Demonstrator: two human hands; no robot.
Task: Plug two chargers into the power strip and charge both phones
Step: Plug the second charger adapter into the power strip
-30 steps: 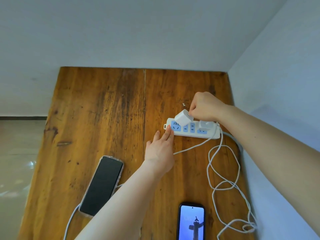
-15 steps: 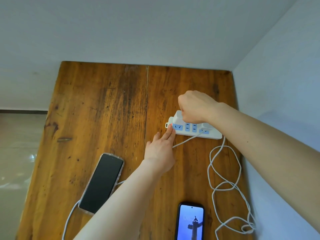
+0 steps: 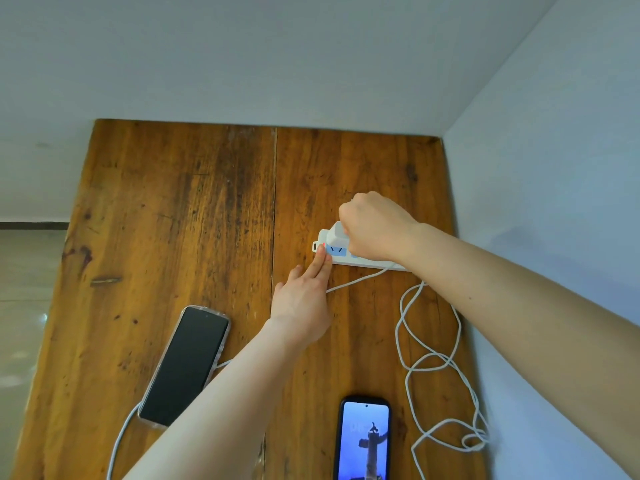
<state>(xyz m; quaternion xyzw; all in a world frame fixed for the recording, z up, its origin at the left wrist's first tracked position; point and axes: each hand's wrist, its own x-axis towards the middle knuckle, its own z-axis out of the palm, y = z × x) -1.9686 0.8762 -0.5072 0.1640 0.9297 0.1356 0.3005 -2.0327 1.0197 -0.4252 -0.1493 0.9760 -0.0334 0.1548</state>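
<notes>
right hand point(image 3: 375, 225) on charger point(image 3: 337, 233)

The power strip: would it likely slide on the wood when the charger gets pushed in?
Probably. The power strip looks like smooth, light plastic on polished table, so it could skid. The left hand braces its near end while the right hand presses the charger down.

Power strip, chargers and two phones on the desk.

The white power strip point(image 3: 330, 251) with blue sockets lies flat near the right wall; a white charger point(image 3: 337, 233) sits on it under my right hand point(image 3: 375, 226). White cable point(image 3: 429, 358) loops loosely beside it. The dark-screened phone point(image 3: 185, 367) lies lower left, cabled; the lit phone point(image 3: 363, 441) lies lower centre, screen up.
</notes>
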